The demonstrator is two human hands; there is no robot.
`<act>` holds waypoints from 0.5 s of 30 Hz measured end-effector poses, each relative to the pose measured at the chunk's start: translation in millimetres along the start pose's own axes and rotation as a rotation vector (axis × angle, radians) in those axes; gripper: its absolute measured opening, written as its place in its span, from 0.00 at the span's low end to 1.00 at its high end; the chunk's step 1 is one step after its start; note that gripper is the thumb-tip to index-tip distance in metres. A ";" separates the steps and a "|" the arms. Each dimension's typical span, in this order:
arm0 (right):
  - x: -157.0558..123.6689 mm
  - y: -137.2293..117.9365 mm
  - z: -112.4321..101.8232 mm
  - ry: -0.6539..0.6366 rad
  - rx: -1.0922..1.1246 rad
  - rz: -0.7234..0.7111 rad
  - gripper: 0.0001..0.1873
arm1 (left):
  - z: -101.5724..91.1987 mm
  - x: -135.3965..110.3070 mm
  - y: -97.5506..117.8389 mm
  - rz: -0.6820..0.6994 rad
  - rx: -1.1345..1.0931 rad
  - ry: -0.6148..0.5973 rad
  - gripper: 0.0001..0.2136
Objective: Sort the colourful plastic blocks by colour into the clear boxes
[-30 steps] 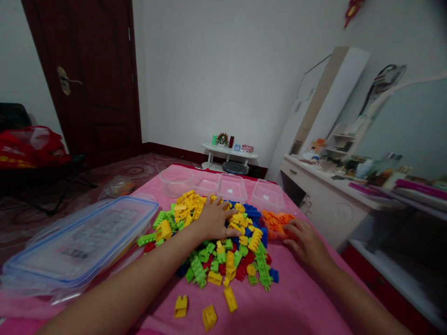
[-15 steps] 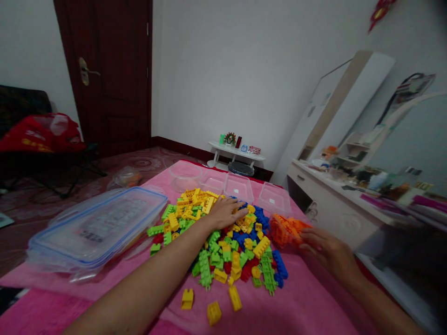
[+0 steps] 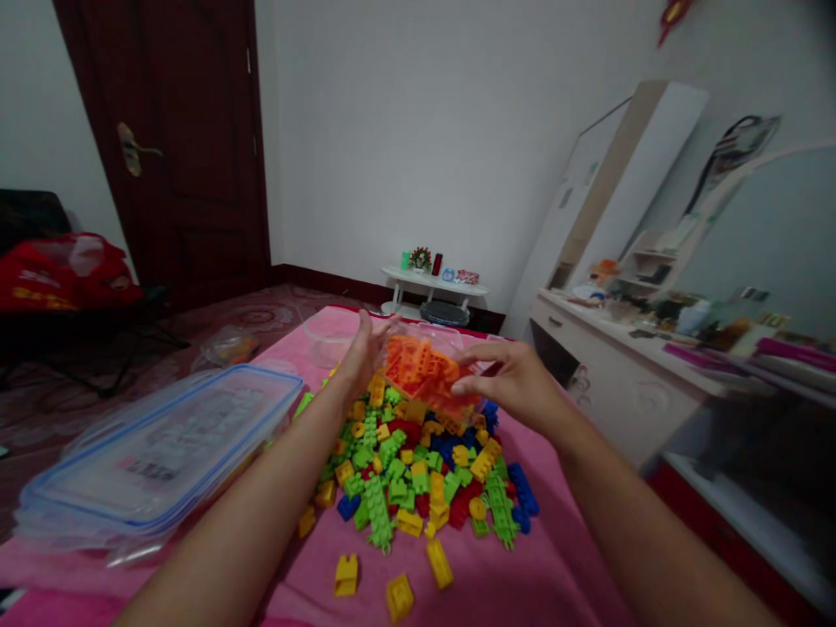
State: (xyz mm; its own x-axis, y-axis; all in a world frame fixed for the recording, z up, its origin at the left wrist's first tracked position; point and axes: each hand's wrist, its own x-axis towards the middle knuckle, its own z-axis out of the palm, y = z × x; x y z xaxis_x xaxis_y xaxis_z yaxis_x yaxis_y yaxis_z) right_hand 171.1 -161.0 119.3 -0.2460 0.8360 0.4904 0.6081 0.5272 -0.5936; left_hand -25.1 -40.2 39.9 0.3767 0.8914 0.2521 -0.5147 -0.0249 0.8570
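My two hands hold up a clear box of orange bricks [image 3: 421,370] above a pile of yellow, green, blue and red toy bricks [image 3: 418,470] on a pink cloth [image 3: 555,575]. My left hand [image 3: 359,355] cups the box's left end with its fingers pointing up. Gripping the right end is my right hand [image 3: 515,383], its thumb and fingers closed over the rim. The box is tilted toward me. A few yellow bricks [image 3: 398,596] lie loose near the front.
Blue-rimmed lidded plastic containers [image 3: 163,435] are stacked at the left. A clear empty bowl [image 3: 323,340] stands at the far edge. A white dresser [image 3: 620,357] is close on the right, a small white table [image 3: 431,283] and a dark door [image 3: 176,148] beyond.
The orange bricks' box left the cloth at the right and now hangs over the pile. My left hand lifted off the pile and joined my right on the box.
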 end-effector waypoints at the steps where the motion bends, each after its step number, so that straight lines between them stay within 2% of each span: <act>1: 4.7 -1.1 8.7 0.001 0.105 0.033 0.10 | -2.3 -2.7 4.1 -0.001 -0.085 -0.010 0.38; 4: 11.7 10.0 28.7 0.025 0.433 0.191 0.12 | -7.7 -7.8 8.0 -0.041 -0.237 -0.049 0.38; 8: 7.8 47.7 51.5 0.066 0.872 0.443 0.16 | -9.8 -6.3 -0.8 -0.151 -0.271 -0.137 0.39; 10: 3.6 67.9 63.1 0.082 1.073 0.522 0.16 | -8.2 -4.7 -5.9 -0.195 -0.273 -0.155 0.39; 12: 0.0 84.3 73.4 0.096 1.219 0.568 0.15 | -5.5 -3.4 -9.2 -0.229 -0.265 -0.129 0.37; 15: -3.0 98.9 83.3 0.107 1.333 0.603 0.13 | -2.5 -1.4 -11.5 -0.268 -0.225 0.002 0.34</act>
State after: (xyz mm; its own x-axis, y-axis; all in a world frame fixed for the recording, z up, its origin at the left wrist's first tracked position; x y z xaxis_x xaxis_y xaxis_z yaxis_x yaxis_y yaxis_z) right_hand 169.1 -98.6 5.9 -0.1203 0.9922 -0.0317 -0.5503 -0.0932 -0.8297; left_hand -21.6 -40.1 28.6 0.5200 0.8536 0.0300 -0.5547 0.3107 0.7719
